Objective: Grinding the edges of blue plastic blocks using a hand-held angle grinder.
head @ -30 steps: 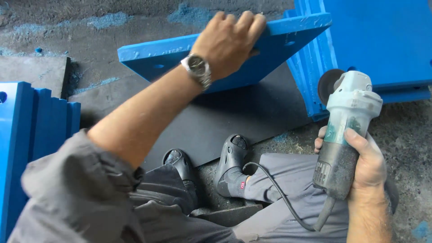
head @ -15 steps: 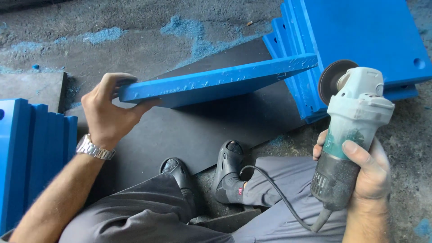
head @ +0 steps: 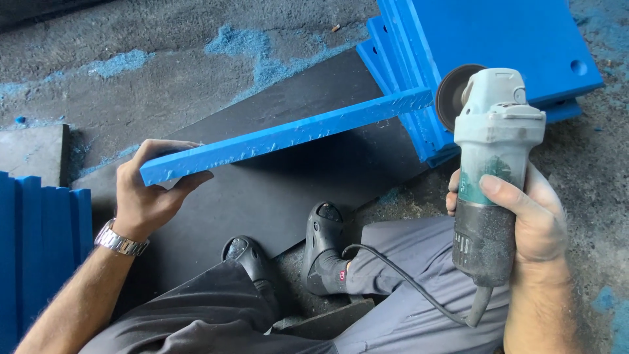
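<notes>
Centrally, the left hand grips the near end of a blue board tilted on edge above a black mat. At right, the right hand is clamped on a grinder, its disc beside a blue stack. Another stack is cut off at left.
</notes>
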